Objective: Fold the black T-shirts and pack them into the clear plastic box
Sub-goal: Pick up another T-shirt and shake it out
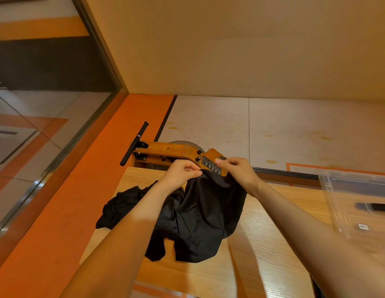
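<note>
A black T-shirt [205, 214] hangs from both hands above the wooden table [262, 244], its lower part bunched on the tabletop. My left hand [180, 173] pinches the shirt's top edge on the left. My right hand [239, 172] grips the same edge on the right, a short gap between the two hands. More crumpled black cloth [122, 204] lies on the table to the left, partly behind my left forearm. The clear plastic box [357, 196] stands at the table's right side, open and blurred.
A wooden rowing machine with a black handle bar [170, 150] stands on the floor beyond the table's far edge. A dark flat object [374, 207] shows through the box. An orange floor strip and a glass wall run along the left.
</note>
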The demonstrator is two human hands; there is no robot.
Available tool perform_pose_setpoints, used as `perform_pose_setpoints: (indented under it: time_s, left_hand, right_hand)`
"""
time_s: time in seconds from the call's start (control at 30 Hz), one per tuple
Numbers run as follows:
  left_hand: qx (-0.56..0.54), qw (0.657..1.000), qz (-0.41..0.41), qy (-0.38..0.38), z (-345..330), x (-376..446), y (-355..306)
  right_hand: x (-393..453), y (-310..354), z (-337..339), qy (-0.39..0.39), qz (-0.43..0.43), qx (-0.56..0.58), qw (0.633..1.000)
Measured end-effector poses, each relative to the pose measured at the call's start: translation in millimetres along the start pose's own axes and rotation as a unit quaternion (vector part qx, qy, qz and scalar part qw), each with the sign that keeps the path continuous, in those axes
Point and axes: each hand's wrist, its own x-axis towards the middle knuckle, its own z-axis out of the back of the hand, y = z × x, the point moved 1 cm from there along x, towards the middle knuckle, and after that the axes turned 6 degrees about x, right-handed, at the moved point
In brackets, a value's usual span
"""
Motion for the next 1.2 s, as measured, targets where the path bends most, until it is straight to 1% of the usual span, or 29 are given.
perform_pose_setpoints:
  time_s: [0.1,0.27,0.43,0.6,0.67,0.87,1.03,1.2]
  left_hand:
    - [0.020,1.000,-0.017,0.010,0.2,-0.8,3.8]
    - [0.028,0.999,-0.021,0.014,2.3,-6.0,7.1]
    - [0.033,0.999,-0.020,0.010,5.5,-11.1,9.8]
    - [0.032,0.999,-0.012,0.026,6.2,-12.8,10.7]
    - [0.036,0.999,-0.009,0.037,6.3,-13.4,10.4]
    - [0.002,0.999,-0.004,0.051,9.2,-14.4,9.5]
    - [0.022,0.999,-0.005,0.022,17.0,-12.8,3.3]
    - [0.028,1.000,0.008,0.003,27.7,-17.0,14.2]
  right_hand:
    - [0.2,1.2,-13.9,0.042,0.025,-0.045,0.998]
    - [1.7,0.4,-27.2,0.093,0.034,-0.070,0.993]
    - [1.4,-0.7,-33.5,0.091,0.041,-0.071,0.993]
    - [0.9,5.2,-29.9,0.101,0.017,-0.049,0.994]
    - [2.2,8.5,-25.6,0.081,0.013,-0.039,0.996]
    - [10.3,21.8,3.7,-0.029,0.035,0.019,0.999]
    - [11.0,25.6,21.6,-0.124,0.064,0.025,0.990]
    - [9.9,12.1,38.1,-0.179,0.049,0.027,0.982]
